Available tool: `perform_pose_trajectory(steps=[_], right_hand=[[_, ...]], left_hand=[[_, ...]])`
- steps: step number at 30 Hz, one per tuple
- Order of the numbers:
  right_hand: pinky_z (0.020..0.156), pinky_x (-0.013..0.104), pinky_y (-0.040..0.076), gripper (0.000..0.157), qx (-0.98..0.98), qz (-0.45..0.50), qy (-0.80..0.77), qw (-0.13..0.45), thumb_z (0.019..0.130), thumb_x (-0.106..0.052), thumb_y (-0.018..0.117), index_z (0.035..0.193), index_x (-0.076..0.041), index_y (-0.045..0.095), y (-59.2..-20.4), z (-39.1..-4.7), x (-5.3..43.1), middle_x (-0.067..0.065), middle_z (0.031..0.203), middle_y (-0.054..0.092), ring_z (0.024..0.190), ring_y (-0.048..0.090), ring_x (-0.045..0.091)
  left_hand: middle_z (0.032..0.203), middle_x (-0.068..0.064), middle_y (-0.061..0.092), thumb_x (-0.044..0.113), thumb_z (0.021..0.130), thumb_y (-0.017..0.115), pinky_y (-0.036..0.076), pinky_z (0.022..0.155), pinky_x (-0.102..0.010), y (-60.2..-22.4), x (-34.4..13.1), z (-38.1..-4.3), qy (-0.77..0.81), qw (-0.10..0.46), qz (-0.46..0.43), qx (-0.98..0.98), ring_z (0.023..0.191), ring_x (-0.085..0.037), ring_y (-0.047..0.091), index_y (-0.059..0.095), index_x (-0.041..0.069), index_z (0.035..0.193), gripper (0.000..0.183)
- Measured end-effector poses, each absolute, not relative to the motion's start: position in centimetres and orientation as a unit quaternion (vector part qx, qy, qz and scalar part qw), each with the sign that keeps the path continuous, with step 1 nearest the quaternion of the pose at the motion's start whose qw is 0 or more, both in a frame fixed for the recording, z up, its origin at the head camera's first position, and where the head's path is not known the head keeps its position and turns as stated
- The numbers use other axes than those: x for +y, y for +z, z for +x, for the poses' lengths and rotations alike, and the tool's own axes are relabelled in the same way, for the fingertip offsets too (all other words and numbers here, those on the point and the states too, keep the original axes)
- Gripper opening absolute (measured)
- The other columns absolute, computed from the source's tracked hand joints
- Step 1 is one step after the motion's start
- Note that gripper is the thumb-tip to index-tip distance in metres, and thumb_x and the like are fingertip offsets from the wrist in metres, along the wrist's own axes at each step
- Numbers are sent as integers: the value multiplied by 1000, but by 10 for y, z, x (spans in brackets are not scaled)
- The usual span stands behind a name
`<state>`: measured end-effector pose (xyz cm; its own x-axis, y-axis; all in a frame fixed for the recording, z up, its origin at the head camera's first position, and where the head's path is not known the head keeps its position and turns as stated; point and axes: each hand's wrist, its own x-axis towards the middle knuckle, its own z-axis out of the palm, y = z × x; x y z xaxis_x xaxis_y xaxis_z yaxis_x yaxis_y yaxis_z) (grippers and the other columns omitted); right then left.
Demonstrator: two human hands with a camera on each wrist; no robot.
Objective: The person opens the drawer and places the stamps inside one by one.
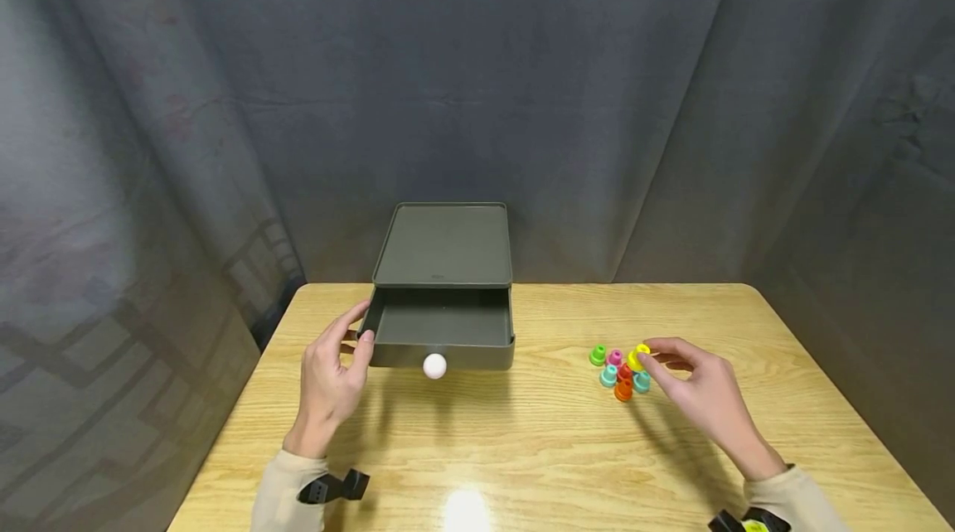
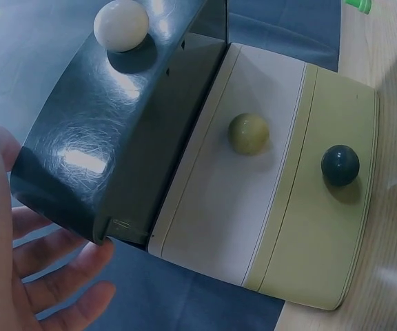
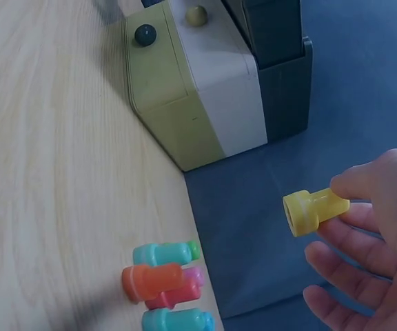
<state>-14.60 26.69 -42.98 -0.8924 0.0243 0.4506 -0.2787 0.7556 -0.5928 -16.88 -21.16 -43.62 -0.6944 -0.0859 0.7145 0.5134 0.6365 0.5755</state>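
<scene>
My left hand (image 1: 332, 374) is at the left front corner of a pulled-out dark grey drawer (image 1: 477, 356), thumb at its front and fingers along its side. A white round knob (image 2: 121, 25) sits on the drawer front. Between thumb and fingers, my right hand (image 1: 697, 387) pinches a yellow toy peg (image 3: 312, 209) with a wide collar. It is held above a small cluster of pegs: an orange peg (image 3: 154, 282), a red peg (image 1: 625, 371), a pink peg (image 1: 615, 358), a green peg (image 1: 598, 355) and teal pegs (image 1: 608, 376). The inside of the drawer shows no pegs.
Under the grey drawer, the cabinet has a white drawer (image 2: 236, 165) and an olive drawer (image 2: 316, 207), both pushed in. Its flat grey top (image 1: 448, 244) stands near the table's back edge. Dark curtains (image 1: 477, 101) hang behind the wooden table (image 1: 552, 449).
</scene>
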Motion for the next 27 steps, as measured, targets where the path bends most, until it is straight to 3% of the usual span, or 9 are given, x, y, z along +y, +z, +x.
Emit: perform_pose_trajectory(steps=[27], right_hand=[[81,6,49,20,-878,144,379,254,88,-10,87,107,-13,82,-383,-161,222,3,94,82,83,68,-6]], left_hand=[[128,-14,77,5,97,59,49,74,-10,-438,-215,-169,-394,367,-139,-831,85,-20,72,71,8,139,43]])
